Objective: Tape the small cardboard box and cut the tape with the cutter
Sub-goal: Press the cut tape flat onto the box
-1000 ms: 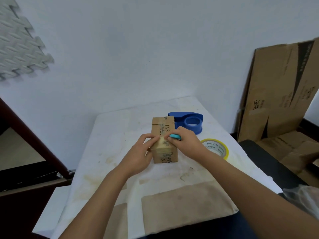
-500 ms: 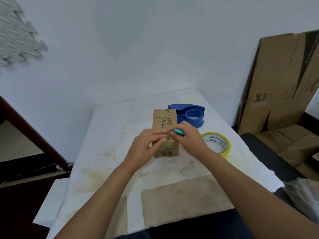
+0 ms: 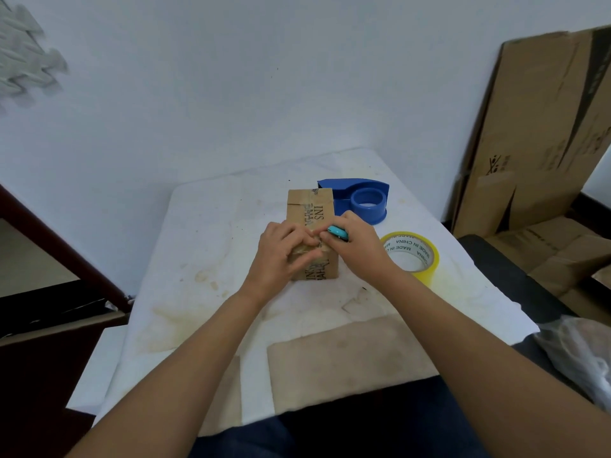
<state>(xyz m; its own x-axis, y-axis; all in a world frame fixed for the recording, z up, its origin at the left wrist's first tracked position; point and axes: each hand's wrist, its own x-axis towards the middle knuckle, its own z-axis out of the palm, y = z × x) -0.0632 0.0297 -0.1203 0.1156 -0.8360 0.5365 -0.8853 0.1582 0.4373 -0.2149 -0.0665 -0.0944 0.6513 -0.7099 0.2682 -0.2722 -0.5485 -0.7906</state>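
A small cardboard box (image 3: 310, 206) with black print lies on the white table (image 3: 211, 246), its long side pointing away from me. My left hand (image 3: 281, 256) rests on the box's near top, fingers pressing down on the tape there. My right hand (image 3: 357, 249) is beside it at the box's right edge, gripping a small turquoise cutter (image 3: 338, 233) whose tip meets the top of the box. A roll of yellow tape (image 3: 413, 256) lies flat just right of my right hand.
A blue tape dispenser (image 3: 360, 198) stands behind the box at the right. Flattened cardboard boxes (image 3: 542, 133) lean against the wall at the right. A dark wooden frame (image 3: 66, 256) runs along the left. A plastic bag (image 3: 582, 355) lies at the lower right.
My left hand has slid up onto the top of the box from its near left corner. My right hand with the cutter has stayed at the box's right edge.
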